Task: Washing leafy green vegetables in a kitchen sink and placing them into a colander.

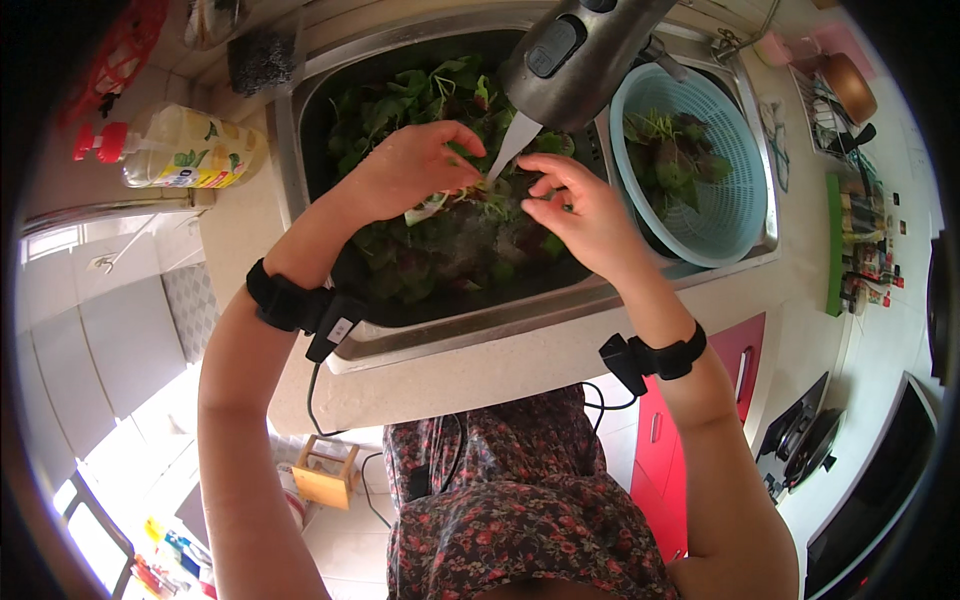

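Leafy greens with green and dark red leaves lie in water in the large sink basin. Water runs from the metal faucet head between my two hands. My left hand is over the basin, left of the stream, fingers bent above some stems and roots; whether it grips any cannot be told. My right hand is curved right of the stream, its thumb and fingers apart, with nothing seen in it. In the smaller basin at the right, a light blue plastic colander holds more of the greens.
A pump bottle of detergent lies left of the sink, near a dark scouring pad. The faucet head hangs low over the basin. Cables run from the black wrist bands. A gas stove is at the lower right.
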The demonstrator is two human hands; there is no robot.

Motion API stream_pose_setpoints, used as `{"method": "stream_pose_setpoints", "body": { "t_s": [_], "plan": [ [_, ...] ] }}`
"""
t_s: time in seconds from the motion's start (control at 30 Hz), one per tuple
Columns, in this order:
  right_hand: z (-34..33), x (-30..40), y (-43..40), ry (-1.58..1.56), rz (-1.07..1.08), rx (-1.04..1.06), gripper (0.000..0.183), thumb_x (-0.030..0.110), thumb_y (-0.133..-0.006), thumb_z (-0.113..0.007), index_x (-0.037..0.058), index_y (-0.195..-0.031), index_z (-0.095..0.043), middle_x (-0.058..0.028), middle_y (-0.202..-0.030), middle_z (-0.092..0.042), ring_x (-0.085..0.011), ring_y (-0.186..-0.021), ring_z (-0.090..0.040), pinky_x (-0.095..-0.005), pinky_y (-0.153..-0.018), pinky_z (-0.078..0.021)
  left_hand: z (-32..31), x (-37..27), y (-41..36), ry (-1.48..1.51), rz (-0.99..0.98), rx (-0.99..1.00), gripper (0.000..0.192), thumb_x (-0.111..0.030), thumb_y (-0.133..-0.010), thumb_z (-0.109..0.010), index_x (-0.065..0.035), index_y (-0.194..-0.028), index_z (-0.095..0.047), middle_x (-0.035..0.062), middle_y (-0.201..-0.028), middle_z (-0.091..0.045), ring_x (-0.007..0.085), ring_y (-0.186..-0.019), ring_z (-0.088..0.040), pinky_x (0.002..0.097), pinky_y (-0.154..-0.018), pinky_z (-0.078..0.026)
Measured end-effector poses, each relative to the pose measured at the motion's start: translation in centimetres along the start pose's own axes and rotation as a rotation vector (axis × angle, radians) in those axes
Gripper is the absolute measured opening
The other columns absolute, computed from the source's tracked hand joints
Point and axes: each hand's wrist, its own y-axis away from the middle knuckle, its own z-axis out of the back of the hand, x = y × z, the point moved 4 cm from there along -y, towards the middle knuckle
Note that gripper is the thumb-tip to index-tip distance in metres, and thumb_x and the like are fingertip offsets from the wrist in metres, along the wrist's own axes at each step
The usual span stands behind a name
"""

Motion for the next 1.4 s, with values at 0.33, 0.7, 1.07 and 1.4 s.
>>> {"method": "stream_pose_setpoints", "body": {
  "t_s": [0.33, 0.7, 1.07, 1.4],
  "plan": [
    [-2.2, -2.3, -2.6, -0.265, -0.126, -0.076, 0.023, 0.012, -0.082, -0.058, -0.004, -0.099, -0.056, -0.0095, -0.086, -0.063, -0.0132, -0.078, -0.059, -0.0254, -0.07, -0.0443, -0.8, 0.2, -1.7, 0.491, -0.018, -0.28, 0.039, -0.009, -0.075, -0.06, 0.0039, -0.11, -0.048, 0.0069, -0.082, -0.063, 0.0092, -0.07, -0.055, 0.0219, -0.062, -0.043],
    [-3.9, -0.7, -3.7, -0.382, -0.086, 0.046, 0.023, 0.016, -0.084, -0.054, 0.0002, -0.1, -0.056, -0.0046, -0.084, -0.06, -0.0098, -0.078, -0.053, -0.0255, -0.07, -0.0412, 0.1, -1.9, -0.4, 0.065, -0.174, -0.397, 0.014, -0.01, -0.075, -0.061, -0.0014, -0.087, -0.064, -0.0007, -0.07, -0.059, 0.0035, -0.059, -0.045, 0.02, -0.053, -0.035],
    [-0.1, -0.8, -1.0, -0.053, -0.098, -0.057, 0.02, 0.019, -0.085, -0.053, 0.001, -0.093, -0.058, -0.0073, -0.073, -0.059, -0.0126, -0.065, -0.053, -0.0246, -0.06, -0.0418, -0.8, -1.9, -1.0, 0.23, -0.153, -0.279, 0.036, -0.011, -0.082, -0.054, 0.0011, -0.116, -0.049, 0.0067, -0.104, -0.058, 0.0107, -0.091, -0.054, 0.024, -0.081, -0.042],
    [19.5, -2.1, 5.3, -0.11, -0.22, -0.776, 0.03, 0.025, -0.085, -0.056, 0.0032, -0.105, -0.056, -0.0039, -0.095, -0.059, -0.0101, -0.088, -0.051, -0.0225, -0.081, -0.0376, 1.1, 6.9, 1.8, 0.274, 0.178, -0.196, 0.034, -0.016, -0.086, -0.05, -0.0025, -0.116, -0.049, 0.0051, -0.098, -0.058, 0.0122, -0.086, -0.055, 0.0252, -0.079, -0.044]
  ]
}}
